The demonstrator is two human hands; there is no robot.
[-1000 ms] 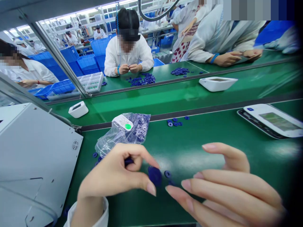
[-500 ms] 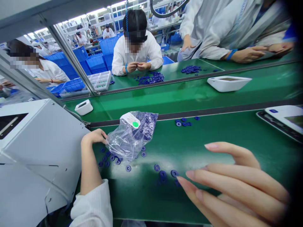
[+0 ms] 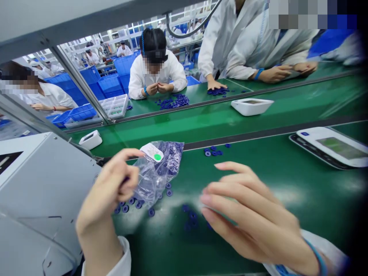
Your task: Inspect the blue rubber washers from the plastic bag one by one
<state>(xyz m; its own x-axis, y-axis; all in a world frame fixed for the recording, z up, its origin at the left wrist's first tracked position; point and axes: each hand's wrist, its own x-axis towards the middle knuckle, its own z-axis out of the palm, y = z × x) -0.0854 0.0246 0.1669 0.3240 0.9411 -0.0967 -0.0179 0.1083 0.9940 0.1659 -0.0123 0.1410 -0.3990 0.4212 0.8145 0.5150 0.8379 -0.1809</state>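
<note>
My left hand (image 3: 119, 178) is raised at the near left edge of a clear plastic bag (image 3: 151, 180). Its index finger points out over the bag's white label, and the other fingers curl round a dark purple washer (image 3: 125, 179), partly hidden. Purple washers (image 3: 138, 204) lie loose below the bag, and more washers fill its far end. My right hand (image 3: 244, 207) hovers over the green bench, its lower fingertips drawn together; anything between them is too blurred to make out. Under those fingertips, several blurred washers (image 3: 191, 218) lie on the bench.
A small group of washers (image 3: 214, 152) lies near the bench's far edge. A white device with a screen (image 3: 335, 145) stands at right, a grey machine (image 3: 46, 191) at left. Beyond the edge strip is a green belt (image 3: 172, 132) with white devices; co-workers sit behind it.
My left hand has lifted from the bag's edge, its fingers curling. My right hand has moved left, bringing its spread fingers together. Across the belt, a co-worker's hand has come down on a washer pile.
</note>
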